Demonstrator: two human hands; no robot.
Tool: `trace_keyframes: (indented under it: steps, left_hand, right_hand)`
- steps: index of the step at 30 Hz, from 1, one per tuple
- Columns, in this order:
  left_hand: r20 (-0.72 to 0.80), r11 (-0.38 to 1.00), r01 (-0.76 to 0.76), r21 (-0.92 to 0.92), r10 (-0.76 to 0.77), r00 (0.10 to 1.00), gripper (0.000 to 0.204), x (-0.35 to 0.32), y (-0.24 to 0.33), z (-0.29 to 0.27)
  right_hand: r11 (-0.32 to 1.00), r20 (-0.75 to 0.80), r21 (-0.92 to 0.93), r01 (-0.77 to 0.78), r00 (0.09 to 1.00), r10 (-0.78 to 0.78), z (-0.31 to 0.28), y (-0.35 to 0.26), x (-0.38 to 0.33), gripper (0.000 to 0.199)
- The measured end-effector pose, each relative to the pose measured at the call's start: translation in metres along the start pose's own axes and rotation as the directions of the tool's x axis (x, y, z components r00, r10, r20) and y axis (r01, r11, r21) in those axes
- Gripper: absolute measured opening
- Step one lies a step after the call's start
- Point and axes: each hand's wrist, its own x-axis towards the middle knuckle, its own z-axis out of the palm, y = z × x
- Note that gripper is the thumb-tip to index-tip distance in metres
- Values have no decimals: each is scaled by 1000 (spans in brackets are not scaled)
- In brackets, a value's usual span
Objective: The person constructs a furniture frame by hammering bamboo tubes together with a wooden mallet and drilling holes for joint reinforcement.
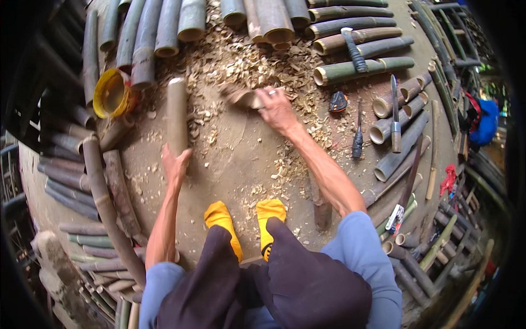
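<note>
My left hand point(175, 165) is wrapped around the lower end of a pale bamboo tube point(176, 112), which points away from me over the floor. Further off and to the right, my right hand point(276, 111) grips a curved brown piece point(240, 96); motion smears it, so its kind is unclear. Between the two there is a gap of bare floor. Pale curled shavings point(246, 68) lie thickly beyond my right hand.
Bamboo tubes point(145, 46) line the far side and left. A yellow bucket point(97, 100) stands far left. On the right lie a knife point(395, 104), a dark-handled pointed tool point(358, 143), a black-and-orange item point(338, 102) and a wrapped handle point(355, 52) across green bamboo point(364, 71).
</note>
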Motion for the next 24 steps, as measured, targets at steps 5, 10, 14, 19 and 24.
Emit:
trace_keyframes:
  steps: [5,10,14,19,24]
  left_hand:
    - [-199,997,-57,-48,46,979,55,-2,-47,-20]
    - [-179,964,-100,248,147,973,62,-7,-58,-49]
    - [-139,977,-89,193,117,983,65,-17,-41,-55]
    - [-38,985,-9,171,16,999,67,-14,-68,-48]
    - [-71,981,32,191,-19,997,67,-18,-49,-52]
  right_hand:
    - [988,-27,-153,5,1000,-9,42,-19,-13,49]
    - [982,-389,142,-122,906,169,-18,24,-53,40]
    - [764,-626,-203,-612,681,380,-120,131,-124,51]
    - [145,-137,-69,-987,153,979,-177,254,-213,86]
    - [642,-505,-181,-745,630,589,-151,203,-182,59]
